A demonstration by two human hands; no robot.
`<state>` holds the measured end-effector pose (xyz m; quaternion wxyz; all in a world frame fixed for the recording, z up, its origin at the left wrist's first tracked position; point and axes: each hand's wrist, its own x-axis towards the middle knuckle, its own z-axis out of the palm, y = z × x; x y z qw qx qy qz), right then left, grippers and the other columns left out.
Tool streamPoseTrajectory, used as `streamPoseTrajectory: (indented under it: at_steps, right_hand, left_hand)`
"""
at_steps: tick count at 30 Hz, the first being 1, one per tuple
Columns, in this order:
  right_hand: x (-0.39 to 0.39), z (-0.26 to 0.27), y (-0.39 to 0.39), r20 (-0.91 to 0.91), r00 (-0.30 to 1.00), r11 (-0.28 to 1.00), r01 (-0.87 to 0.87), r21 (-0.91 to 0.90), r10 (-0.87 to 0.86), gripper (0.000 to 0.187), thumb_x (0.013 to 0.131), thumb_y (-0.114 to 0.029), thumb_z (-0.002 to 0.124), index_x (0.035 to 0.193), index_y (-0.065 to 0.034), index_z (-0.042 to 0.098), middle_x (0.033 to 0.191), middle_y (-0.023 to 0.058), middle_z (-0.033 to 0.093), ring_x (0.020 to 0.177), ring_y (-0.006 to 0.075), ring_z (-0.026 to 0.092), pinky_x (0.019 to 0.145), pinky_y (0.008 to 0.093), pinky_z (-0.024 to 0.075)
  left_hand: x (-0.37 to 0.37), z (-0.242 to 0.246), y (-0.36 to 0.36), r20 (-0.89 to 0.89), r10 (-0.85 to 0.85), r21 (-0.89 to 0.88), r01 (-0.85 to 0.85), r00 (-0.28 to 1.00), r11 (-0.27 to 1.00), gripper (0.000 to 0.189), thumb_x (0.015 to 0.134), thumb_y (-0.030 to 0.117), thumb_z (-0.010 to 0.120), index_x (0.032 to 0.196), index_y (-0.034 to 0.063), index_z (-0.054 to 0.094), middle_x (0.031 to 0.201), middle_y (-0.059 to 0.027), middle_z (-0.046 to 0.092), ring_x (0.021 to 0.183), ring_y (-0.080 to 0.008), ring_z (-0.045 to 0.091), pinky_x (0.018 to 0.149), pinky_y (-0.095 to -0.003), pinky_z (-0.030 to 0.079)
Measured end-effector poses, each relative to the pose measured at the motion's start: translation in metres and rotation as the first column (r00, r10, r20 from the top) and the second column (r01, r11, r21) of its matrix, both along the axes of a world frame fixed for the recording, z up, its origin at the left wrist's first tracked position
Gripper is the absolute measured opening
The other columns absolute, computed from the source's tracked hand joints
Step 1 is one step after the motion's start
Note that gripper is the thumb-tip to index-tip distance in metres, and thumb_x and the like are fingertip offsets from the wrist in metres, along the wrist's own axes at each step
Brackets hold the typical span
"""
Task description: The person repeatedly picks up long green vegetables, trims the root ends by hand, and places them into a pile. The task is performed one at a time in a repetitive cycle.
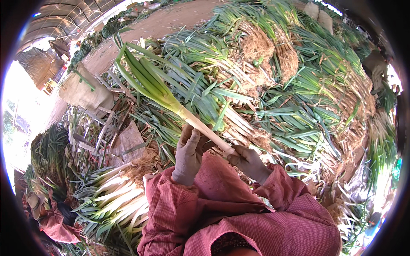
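Observation:
A long green onion stalk (pixel 200 125), with a pale shaft and broad green leaves, slants across the view in front of my lap. My left hand (pixel 189 156), in a soiled grey glove, holds the shaft around its middle from below, thumb on the near side. At the lower end of the shaft, my gloved right hand (pixel 251 162) grips it between thumb and fingers. No long roots show at that end; the fingers partly cover it. Beside my left sleeve lies a pile of pale-shafted green onions (pixel 118 195), their leaves pointing left.
Heaped bundles of green onions with dry roots (pixel 256 48) spread ahead and to the right. A beige sack (pixel 85 91) and wooden slats (pixel 105 128) lie at the left. Another person in a hat and red clothing (pixel 57 220) is at the lower left. Bare ground (pixel 179 16) shows farther off.

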<state>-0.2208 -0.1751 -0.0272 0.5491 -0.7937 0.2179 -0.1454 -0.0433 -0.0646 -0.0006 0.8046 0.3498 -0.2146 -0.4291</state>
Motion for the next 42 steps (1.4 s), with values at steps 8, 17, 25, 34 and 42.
streamPoseTrajectory:
  at_steps: [8, 17, 25, 34, 42]
  right_hand:
    - [-0.01, 0.001, -0.003, 0.074, 0.99, 0.78, -0.14, 0.61, 0.12, 0.042, 0.098, -0.044, 0.058, 0.103, -0.0028, 0.06, 0.073, 0.0, 0.056, 0.056, 0.0058, 0.047, 0.048, 0.0206, 0.0372]
    - [-0.012, 0.006, 0.001, 0.186, 0.97, 0.626, -0.243, 0.741, 0.156, 0.053, 0.097, -0.052, 0.054, 0.107, 0.0004, 0.06, 0.07, 0.002, 0.054, 0.049, 0.0034, 0.045, 0.042, 0.0168, 0.0354]
    - [-0.012, 0.004, 0.0, 0.2, 0.964, 0.651, -0.264, 0.712, 0.173, 0.05, 0.1, -0.047, 0.051, 0.105, 0.0022, 0.06, 0.064, 0.0033, 0.053, 0.043, 0.0041, 0.041, 0.039, 0.0183, 0.0326]
    - [-0.009, -0.011, -0.012, 0.038, 0.977, 0.947, -0.215, 0.241, 0.212, 0.048, 0.098, -0.043, 0.057, 0.114, 0.0017, 0.06, 0.078, 0.0041, 0.06, 0.065, 0.01, 0.055, 0.059, 0.0267, 0.0461]
    - [0.044, 0.01, -0.008, 0.268, 0.963, 0.764, 0.197, -0.614, -0.033, 0.023, 0.077, -0.021, 0.076, 0.095, -0.0082, 0.068, 0.085, 0.0084, 0.067, 0.074, 0.0296, 0.066, 0.065, 0.0383, 0.0539]
  left_hand:
    - [0.003, -0.015, -0.005, -0.002, 0.051, 0.007, -0.051, 0.999, 0.999, 0.023, 0.101, 0.014, 0.055, 0.12, 0.0024, 0.061, 0.104, -0.0116, 0.069, 0.091, -0.0238, 0.07, 0.079, -0.0395, 0.061]
    - [0.004, -0.015, -0.004, 0.127, 0.139, 0.018, -0.143, 0.982, 0.99, 0.014, 0.099, 0.012, 0.058, 0.11, 0.003, 0.061, 0.096, -0.0091, 0.069, 0.083, -0.019, 0.07, 0.076, -0.0353, 0.06]
    - [0.005, -0.011, -0.002, 0.091, 0.123, -0.003, -0.123, 0.988, 0.992, 0.019, 0.099, 0.012, 0.056, 0.116, 0.0026, 0.058, 0.104, -0.0103, 0.068, 0.09, -0.0194, 0.07, 0.08, -0.0348, 0.059]
    - [0.025, 0.017, 0.001, 0.102, 0.109, 0.127, -0.122, 0.989, 0.984, 0.045, 0.1, 0.031, 0.056, 0.132, -0.0012, 0.051, 0.111, -0.0158, 0.066, 0.094, -0.0238, 0.069, 0.079, -0.0365, 0.059]
    - [0.002, -0.013, -0.006, -0.024, 0.028, 0.274, -0.021, 0.999, 0.961, 0.039, 0.102, 0.03, 0.05, 0.126, -0.0008, 0.052, 0.111, -0.0148, 0.067, 0.101, -0.0254, 0.067, 0.083, -0.0377, 0.057]
